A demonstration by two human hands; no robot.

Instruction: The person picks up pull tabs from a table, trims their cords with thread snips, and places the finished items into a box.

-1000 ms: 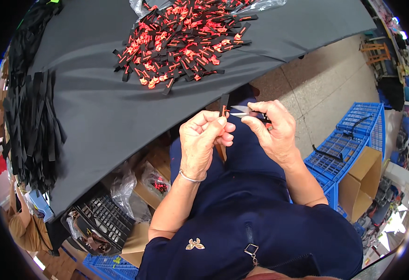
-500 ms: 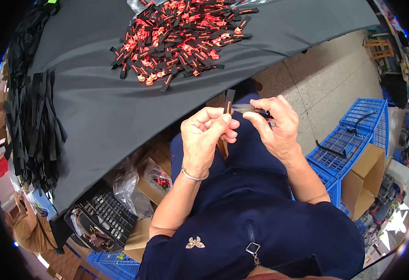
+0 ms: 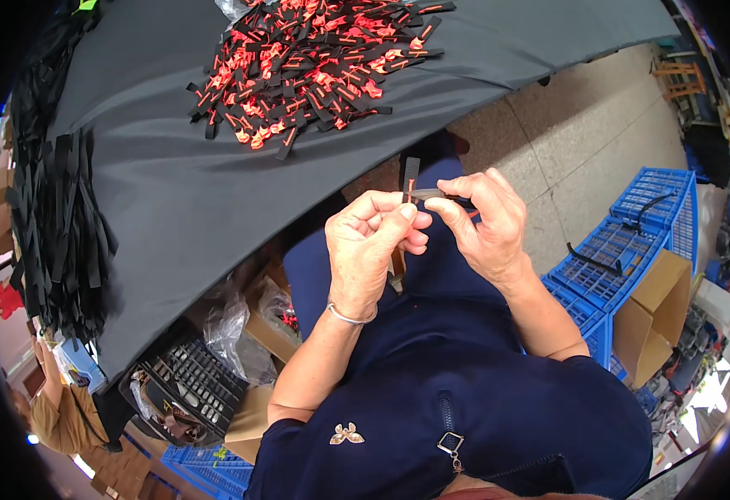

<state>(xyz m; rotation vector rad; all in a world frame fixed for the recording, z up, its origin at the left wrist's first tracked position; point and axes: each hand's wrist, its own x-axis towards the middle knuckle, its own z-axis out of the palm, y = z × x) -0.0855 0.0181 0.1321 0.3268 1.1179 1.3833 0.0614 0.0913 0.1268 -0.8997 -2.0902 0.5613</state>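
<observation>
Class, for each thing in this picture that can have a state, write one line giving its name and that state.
Left hand: closed, pinching the black strip
Black strip: held by its near end
Right hand: closed on the scissors
Scissors: blades at the strip, opening unclear
Strip pile: loosely heaped
Black straps at left: bunched
Black cloth: spread, wrinkled
Clear plastic bag: crumpled
Cardboard box at right: open

We note one short black strap (image 3: 412, 169) with an orange-red cord (image 3: 411, 187), held nearly upright; small scissors (image 3: 429, 194) sit roughly level, blades pointing left at the cord, blade opening unclear.
</observation>
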